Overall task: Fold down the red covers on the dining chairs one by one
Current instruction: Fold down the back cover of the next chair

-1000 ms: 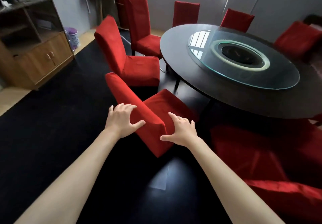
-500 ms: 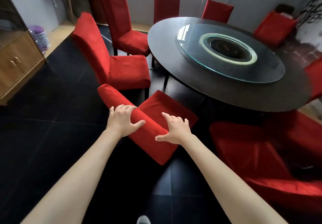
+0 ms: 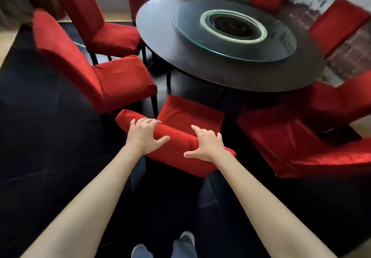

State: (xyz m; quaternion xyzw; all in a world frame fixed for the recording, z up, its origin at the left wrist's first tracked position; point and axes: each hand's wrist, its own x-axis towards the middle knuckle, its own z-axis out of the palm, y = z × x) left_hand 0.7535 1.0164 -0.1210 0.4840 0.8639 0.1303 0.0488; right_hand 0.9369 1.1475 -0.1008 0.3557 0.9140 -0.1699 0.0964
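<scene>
Directly in front of me stands a dining chair whose backrest wears a red cover (image 3: 176, 151). Its red seat (image 3: 190, 113) points toward the round table. My left hand (image 3: 144, 135) sits on the left part of the backrest top, fingers curled over the far edge and thumb on the near face. My right hand (image 3: 206, 145) grips the right part the same way, fingers spread over the top. Several more red-covered chairs ring the table, one close on my left (image 3: 66, 57) and one close on my right (image 3: 281, 141).
A dark round table (image 3: 158, 26) with a glass turntable (image 3: 281, 42) fills the upper middle. A tall red chair (image 3: 84, 6) stands behind the left one. The floor is black tile. My shoes (image 3: 140, 251) show at the bottom edge.
My view has swung right and moved closer to the table; the wooden cabinet has left the frame. Both hands stay on the same backrest, which now looks lower and flatter.
</scene>
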